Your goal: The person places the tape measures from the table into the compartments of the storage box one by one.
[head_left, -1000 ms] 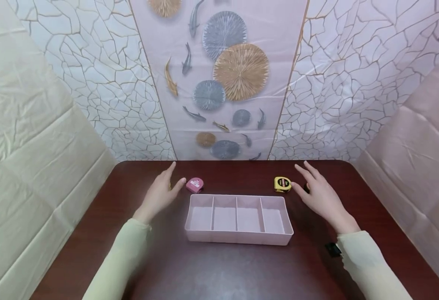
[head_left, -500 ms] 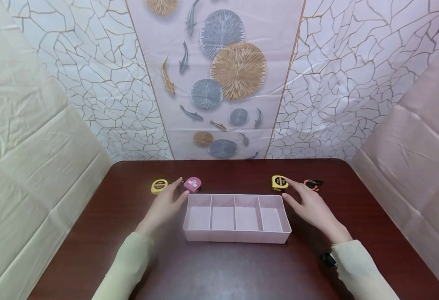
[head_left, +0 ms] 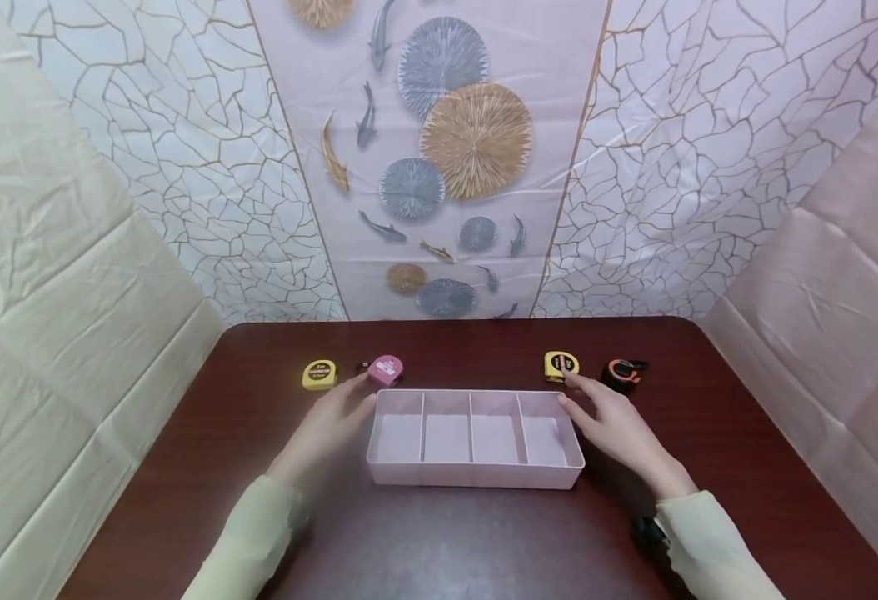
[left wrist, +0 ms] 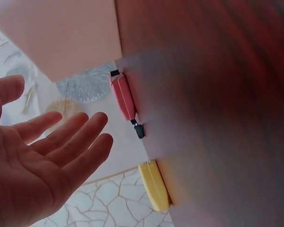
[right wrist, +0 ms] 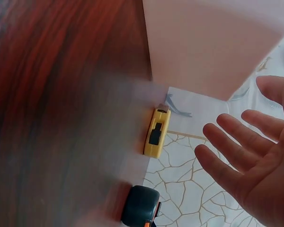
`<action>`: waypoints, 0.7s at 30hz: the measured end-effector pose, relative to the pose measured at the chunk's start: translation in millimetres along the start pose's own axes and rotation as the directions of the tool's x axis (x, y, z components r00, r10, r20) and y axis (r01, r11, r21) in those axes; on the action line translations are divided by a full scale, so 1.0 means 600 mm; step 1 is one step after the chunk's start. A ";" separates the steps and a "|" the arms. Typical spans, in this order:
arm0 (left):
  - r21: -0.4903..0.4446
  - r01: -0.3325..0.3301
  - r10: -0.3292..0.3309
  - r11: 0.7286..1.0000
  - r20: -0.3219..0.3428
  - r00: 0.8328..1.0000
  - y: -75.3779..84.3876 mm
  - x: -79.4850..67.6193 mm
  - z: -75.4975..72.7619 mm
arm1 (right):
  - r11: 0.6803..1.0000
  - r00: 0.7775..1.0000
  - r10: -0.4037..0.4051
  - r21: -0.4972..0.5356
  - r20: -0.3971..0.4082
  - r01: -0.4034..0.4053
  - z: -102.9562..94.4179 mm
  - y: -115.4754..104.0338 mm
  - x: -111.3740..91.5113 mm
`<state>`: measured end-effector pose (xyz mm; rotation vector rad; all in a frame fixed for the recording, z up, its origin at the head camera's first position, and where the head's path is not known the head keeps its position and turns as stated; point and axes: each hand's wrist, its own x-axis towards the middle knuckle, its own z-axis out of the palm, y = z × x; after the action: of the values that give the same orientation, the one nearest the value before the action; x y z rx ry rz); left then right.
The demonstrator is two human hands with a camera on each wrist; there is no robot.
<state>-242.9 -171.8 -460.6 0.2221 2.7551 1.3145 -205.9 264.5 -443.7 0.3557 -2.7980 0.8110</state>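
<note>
A pale pink tray [head_left: 475, 476] with several compartments in a row lies on the table; nothing shows inside it. My left hand [head_left: 322, 429] hovers by its left end, thumb near the back corner. My right hand [head_left: 622, 423] is at the opposite end in much the same pose. Both wrist views show relaxed, spread fingers holding nothing; whether a thumb touches the tray I cannot tell. Beyond the left hand are a yellow tape measure [head_left: 320, 376] and a pink tape measure [left wrist: 123, 98]. Past the right fingers are another yellow tape measure [right wrist: 156, 134] and a black-and-orange tape measure [head_left: 622, 375].
The dark reddish-brown table [head_left: 446, 550] ends at a patterned cloth backdrop [head_left: 476, 233]. Pale cloth walls [head_left: 57, 350] rise on both sides. A black object [head_left: 647, 532] shows by the right sleeve.
Both hands have come inward and nearer the body, toward the tray's ends. The left yellow and the black-and-orange tape measures, mostly hidden earlier, now show. The tray stays put on the table.
</note>
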 end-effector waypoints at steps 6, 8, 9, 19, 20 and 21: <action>0.002 -0.006 0.006 1.000 0.002 1.000 -0.014 -0.003 -0.006 | 0.999 1.000 -0.022 0.033 0.003 0.022 0.008 -0.004 -0.003; 0.004 0.006 -0.006 1.000 0.019 1.000 -0.014 -0.001 -0.003 | 0.999 1.000 -0.022 0.038 0.010 0.022 0.010 -0.003 -0.004; 0.006 0.010 -0.011 1.000 0.027 1.000 -0.014 0.000 -0.001 | 0.999 1.000 -0.021 0.040 0.016 0.021 0.011 -0.003 -0.004; 0.006 -0.037 0.036 0.999 0.064 0.997 -0.018 -0.001 0.006 | 0.999 1.000 -0.003 0.046 0.013 0.003 0.008 -0.001 -0.005; 0.006 -0.037 0.037 0.999 0.070 0.997 -0.019 -0.001 0.006 | 0.999 1.000 -0.001 0.044 0.013 0.000 0.007 0.000 -0.005; 0.006 -0.041 0.040 0.999 0.075 0.996 -0.018 -0.002 0.006 | 0.999 1.000 0.000 0.043 0.014 -0.001 0.005 0.001 -0.005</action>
<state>-242.2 -175.8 -471.4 0.3223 2.7073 1.2784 -203.5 263.7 -447.4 0.3695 -2.7973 0.8726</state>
